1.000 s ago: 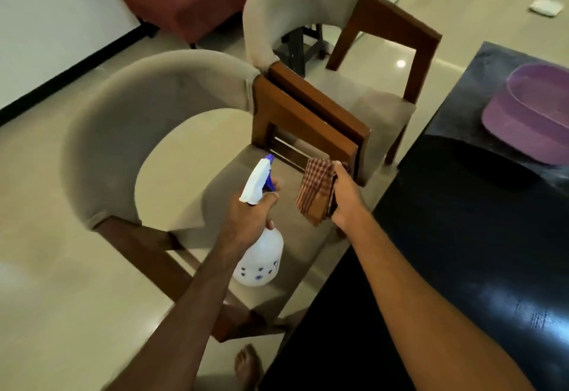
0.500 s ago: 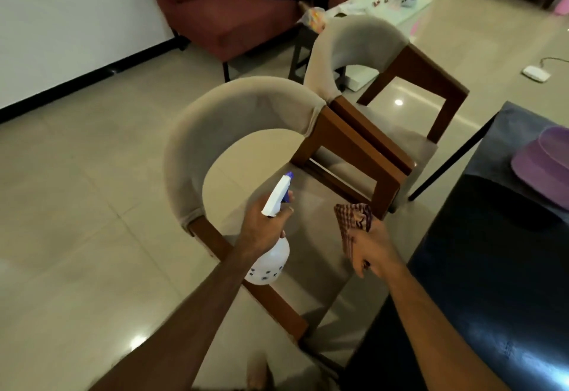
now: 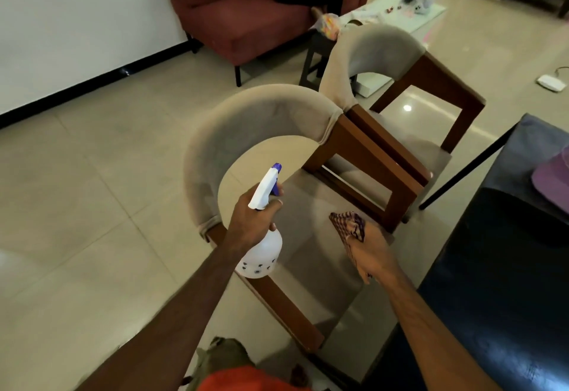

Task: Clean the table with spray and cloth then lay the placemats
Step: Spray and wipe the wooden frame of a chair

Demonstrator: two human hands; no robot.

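Note:
My left hand (image 3: 251, 219) grips a white spray bottle (image 3: 261, 255) by its neck; the bottle has a blue nozzle pointing up and away. My right hand (image 3: 368, 249) holds a brown checked cloth (image 3: 349, 226), bunched above the fingers. Both hands hover over the seat of the near beige chair (image 3: 255, 119). The dark glossy table (image 3: 498, 283) lies to the right of my right arm. A purple placemat stack (image 3: 552, 175) sits at the table's far right edge, partly cut off.
A second beige chair (image 3: 388, 48) stands beyond the first, both with brown wooden frames. A red sofa (image 3: 243, 14) with a seated person is at the back. A low white table (image 3: 397, 11) and tiled floor lie beyond. A white device (image 3: 551, 82) lies on the floor.
The view has pulled back and swung left, so the chairs appear farther off. My right hand with the cloth has come off the chair's wooden arm. The bottle stays in my left hand.

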